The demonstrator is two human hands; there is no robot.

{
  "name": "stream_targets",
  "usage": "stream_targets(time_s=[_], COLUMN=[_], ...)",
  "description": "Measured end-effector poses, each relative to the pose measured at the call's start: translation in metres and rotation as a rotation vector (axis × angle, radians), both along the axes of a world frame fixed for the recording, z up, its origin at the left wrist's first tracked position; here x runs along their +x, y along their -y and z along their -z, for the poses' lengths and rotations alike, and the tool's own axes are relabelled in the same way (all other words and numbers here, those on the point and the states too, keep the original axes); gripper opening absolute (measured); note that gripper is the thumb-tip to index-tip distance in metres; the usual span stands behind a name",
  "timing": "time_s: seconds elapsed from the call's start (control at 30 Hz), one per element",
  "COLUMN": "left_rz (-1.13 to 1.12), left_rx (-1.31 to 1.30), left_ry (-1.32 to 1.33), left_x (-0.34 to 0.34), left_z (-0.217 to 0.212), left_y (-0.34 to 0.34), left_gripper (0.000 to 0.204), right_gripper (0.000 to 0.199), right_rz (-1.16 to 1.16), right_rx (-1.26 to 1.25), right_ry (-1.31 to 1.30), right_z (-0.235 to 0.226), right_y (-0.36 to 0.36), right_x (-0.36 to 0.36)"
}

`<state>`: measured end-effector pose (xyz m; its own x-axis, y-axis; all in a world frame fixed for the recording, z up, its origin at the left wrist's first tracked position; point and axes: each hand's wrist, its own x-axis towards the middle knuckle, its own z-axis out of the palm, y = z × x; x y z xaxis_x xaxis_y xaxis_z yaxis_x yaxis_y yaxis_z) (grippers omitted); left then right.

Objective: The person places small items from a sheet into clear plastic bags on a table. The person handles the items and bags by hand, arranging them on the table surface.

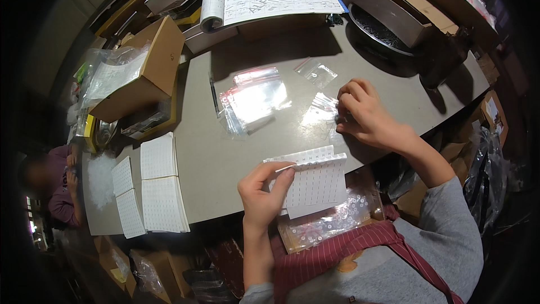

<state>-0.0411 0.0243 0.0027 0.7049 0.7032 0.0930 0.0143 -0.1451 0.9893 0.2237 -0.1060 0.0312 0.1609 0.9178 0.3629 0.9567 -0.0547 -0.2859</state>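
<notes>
My left hand [264, 190] is closed on a white printed label sheet [318, 183], thumb on top; its upper edge is folded over. The sheet hangs over the table's near edge. Beyond it, my right hand [363, 111] is at the right side of a small pile of clear plastic bags [319, 111]. Its fingers are curled with the tips down at the pile, and whatever they pinch is hidden. One small zip bag [318, 73] with a tiny piece inside lies farther back. Left of the pile is a stack of larger clear zip bags [259, 101] with red edges.
Stacks of printed sheets [163, 183] lie at left, near a heap of clear plastic [102, 177]. An open cardboard box [160, 70], papers [275, 0] and a black round tray [377, 28] line the back. A box of small round parts [337, 222] sits below my left hand.
</notes>
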Motion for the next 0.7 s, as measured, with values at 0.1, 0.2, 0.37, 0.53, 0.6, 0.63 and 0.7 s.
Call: stream_targets(time_s=[0.1,0.2,0.37,0.53,0.6,0.63,0.7], left_rz=[-0.024,-0.032,-0.036,-0.052,-0.057,-0.056,-0.056], left_rx=[0.033,0.089,0.122,0.105,0.119,0.127,0.118], left_ry=[0.011,0.002,-0.021,-0.024,-0.027,-0.027,-0.033], left_x=[0.001,0.003,0.003,0.003,0.004,0.005,0.005], left_z=[0.002,0.004,0.005,0.005,0.005,0.006,0.005], left_y=[-0.001,0.001,0.000,0.002,0.001,0.001,0.001], left_gripper=[0.010,0.011,0.011,0.012,0.012,0.012,0.012], right_gripper=[0.025,0.027,0.029,0.020,0.020,0.020,0.020], right_rz=[-0.073,-0.305,-0.384,-0.342,-0.345,-0.341,-0.330], right_rx=[-0.006,0.035,0.058,0.077,0.120,0.139,0.154], right_ry=[-0.111,-0.240,-0.097,-0.079,-0.084,-0.086,-0.060], right_z=[-0.020,-0.025,-0.014,-0.009,-0.010,-0.010,-0.009], right_y=[-0.001,0.003,-0.011,-0.014,-0.016,-0.016,-0.016], right_x=[-0.012,-0.035,-0.062,-0.076,-0.080,-0.082,-0.086])
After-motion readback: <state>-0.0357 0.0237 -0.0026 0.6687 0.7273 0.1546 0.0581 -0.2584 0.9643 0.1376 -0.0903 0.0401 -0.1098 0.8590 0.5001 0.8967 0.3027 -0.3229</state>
